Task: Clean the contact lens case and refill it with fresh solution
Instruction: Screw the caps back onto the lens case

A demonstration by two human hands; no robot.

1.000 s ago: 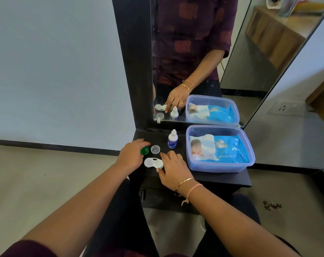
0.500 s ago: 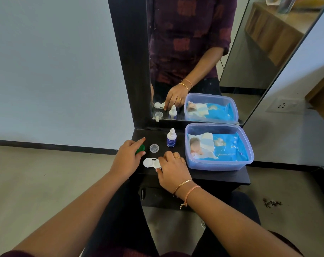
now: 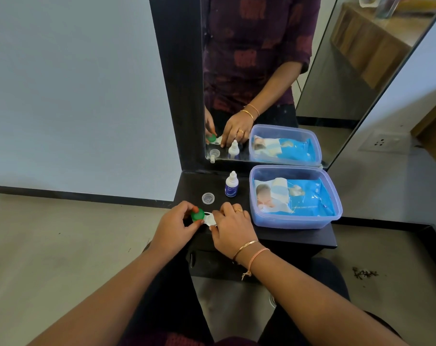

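On the near edge of the dark shelf (image 3: 299, 237), at the 6 o'clock side, the white lens case (image 3: 210, 219) lies flat between both hands. The left hand (image 3: 175, 226) has its thumb and fingertips curled round the green cap (image 3: 197, 214), which sits on the case's left well. The right hand (image 3: 233, 229) pinches the case's right end, its fingers bent over that well and hiding it.

I judge the case to be light, stiff plastic, small enough to skid or flip if only one end is held. It is probably slick if wet. The best hold looks like the one in use: one hand pins the body down while the other turns the ribbed rim of the cap. A well filled with solution would spill if the case tilts, so it should stay level.

From the case, a loose clear cap (image 3: 208, 198) sits at 12 o'clock, near the knuckles. A small dropper bottle (image 3: 231, 185) stands upright at 1 o'clock, easy to knock with the right hand. A blue tub (image 3: 294, 222) holding a pack of wipes (image 3: 294, 198) fills the 3 o'clock side, just beside the right hand. A mirror (image 3: 261, 71) rises at the shelf's 12 o'clock edge.
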